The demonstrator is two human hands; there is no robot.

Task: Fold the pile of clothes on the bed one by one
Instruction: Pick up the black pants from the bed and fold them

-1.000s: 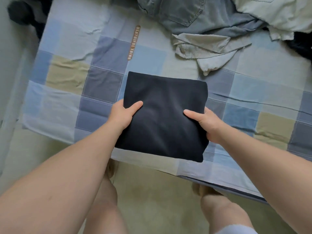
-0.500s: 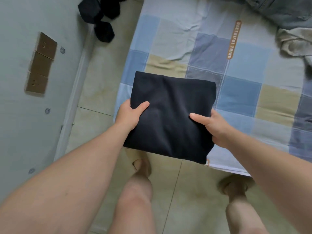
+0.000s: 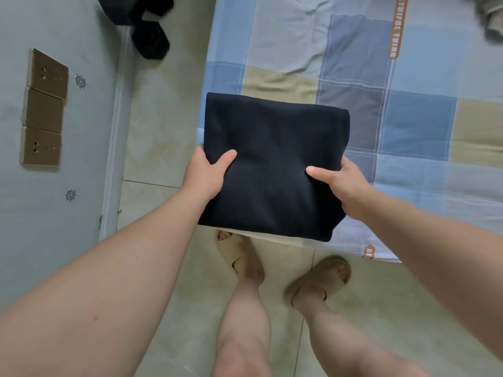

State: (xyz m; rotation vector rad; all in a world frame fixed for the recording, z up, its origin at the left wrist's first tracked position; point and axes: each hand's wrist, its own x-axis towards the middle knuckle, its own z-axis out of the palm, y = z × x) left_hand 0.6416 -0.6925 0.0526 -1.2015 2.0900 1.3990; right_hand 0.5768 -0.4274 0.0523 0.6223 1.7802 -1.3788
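A folded dark navy garment (image 3: 272, 164) is held flat in the air over the near left corner of the bed (image 3: 419, 126). My left hand (image 3: 206, 172) grips its left edge, thumb on top. My right hand (image 3: 343, 183) grips its right edge the same way, fingers hidden underneath. Only a scrap of the unfolded pile (image 3: 492, 23) shows at the top right edge.
The bed has a blue, grey and tan checked sheet. A wall with three brown sockets (image 3: 45, 110) stands on the left. Dark clothing (image 3: 147, 25) lies on the tiled floor by the wall. My feet in tan slippers (image 3: 318, 278) stand beside the bed.
Both hands have lifted the folded garment off the bed and carried it left, past the bed's corner. The view has swung left, so the pile has nearly left the frame.
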